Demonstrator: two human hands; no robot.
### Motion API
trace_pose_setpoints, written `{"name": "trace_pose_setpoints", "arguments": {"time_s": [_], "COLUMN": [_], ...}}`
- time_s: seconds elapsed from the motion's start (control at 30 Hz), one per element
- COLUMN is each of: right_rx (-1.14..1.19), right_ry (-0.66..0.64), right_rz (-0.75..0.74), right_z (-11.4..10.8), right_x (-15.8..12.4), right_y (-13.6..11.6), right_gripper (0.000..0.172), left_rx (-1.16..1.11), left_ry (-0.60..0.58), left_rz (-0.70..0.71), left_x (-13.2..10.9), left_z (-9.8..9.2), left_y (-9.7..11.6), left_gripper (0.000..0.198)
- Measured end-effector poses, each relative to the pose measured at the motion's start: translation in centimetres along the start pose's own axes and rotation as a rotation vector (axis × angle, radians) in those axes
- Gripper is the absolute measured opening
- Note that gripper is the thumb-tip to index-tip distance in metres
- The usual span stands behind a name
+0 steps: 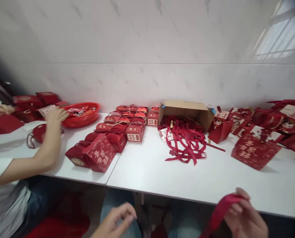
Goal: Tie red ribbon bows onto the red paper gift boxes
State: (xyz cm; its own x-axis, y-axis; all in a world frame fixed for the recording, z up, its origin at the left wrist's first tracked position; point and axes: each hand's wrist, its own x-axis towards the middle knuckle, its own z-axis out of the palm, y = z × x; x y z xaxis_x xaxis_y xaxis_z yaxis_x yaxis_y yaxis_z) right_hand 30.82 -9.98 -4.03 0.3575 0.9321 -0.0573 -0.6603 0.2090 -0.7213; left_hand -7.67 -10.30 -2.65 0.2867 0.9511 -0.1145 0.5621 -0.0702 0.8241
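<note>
My right hand (248, 215) pinches a dark-red ribbon (221, 211) between thumb and fingers, just off the table's front edge. The ribbon hangs down to the left, its lower end out of frame. My left hand (117, 219) is over my lap, curled with thumb and index tips close together and nothing visible in them. Ahead lies an open cardboard box (187, 105) on its side, with tangled red ribbons (187, 140) spilling out. To the right, a red gift box with gold characters (255, 148) sits nearest my right hand.
More red gift boxes (244, 119) are heaped at the right. Rows of small red boxes (134, 130) stand left of the carton. A red plastic basket (81, 122) holds small wrapped pieces. A co-worker's arm (49, 148) reaches over the white table (142, 168) at left.
</note>
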Motion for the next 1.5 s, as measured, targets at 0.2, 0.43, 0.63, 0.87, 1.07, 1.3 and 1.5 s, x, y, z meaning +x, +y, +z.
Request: {"name": "trace_pose_setpoints", "arguments": {"time_s": [0.2, 0.43, 0.63, 0.87, 1.07, 1.3, 1.5], "right_rx": [-0.185, -0.189, -0.362, -0.732, -1.384, -1.820, -1.842], "right_ry": [0.078, -0.075, 0.000, 0.174, 0.258, 0.072, -0.245], "right_rz": [-0.239, 0.087, 0.077, -0.319, -0.775, -0.328, -0.265], "right_z": [-2.0, 1.7, 1.6, 3.3, 8.7, 7.0, 6.1], "right_x": [0.9, 0.1, 0.1, 5.1, 15.2, 20.5, 18.0], "right_y": [0.1, 2.0, 1.8, -3.4, -7.3, -0.4, 7.3], "right_gripper": [0.024, 0.025, 0.033, 0.032, 0.044, 0.059, 0.053], "left_rx": [0.135, 0.167, -0.064, -0.108, -0.180, -0.151, -0.260], "left_ry": [1.210, 1.149, 1.109, 0.671, 0.662, 0.854, 0.871], "left_rz": [-0.007, -0.028, 0.110, 0.158, 0.180, 0.191, 0.093], "left_x": [2.3, 7.9, 8.2, 7.7, 8.3, 9.4, 11.1], "left_z": [-9.2, -13.4, -10.4, -5.1, -3.3, -1.7, 1.5], "left_y": [-3.3, -0.9, -0.5, 0.9, 2.0, 1.0, -1.6], "left_gripper": [0.062, 0.085, 0.072, 0.035, 0.030, 0.034, 0.039]}}
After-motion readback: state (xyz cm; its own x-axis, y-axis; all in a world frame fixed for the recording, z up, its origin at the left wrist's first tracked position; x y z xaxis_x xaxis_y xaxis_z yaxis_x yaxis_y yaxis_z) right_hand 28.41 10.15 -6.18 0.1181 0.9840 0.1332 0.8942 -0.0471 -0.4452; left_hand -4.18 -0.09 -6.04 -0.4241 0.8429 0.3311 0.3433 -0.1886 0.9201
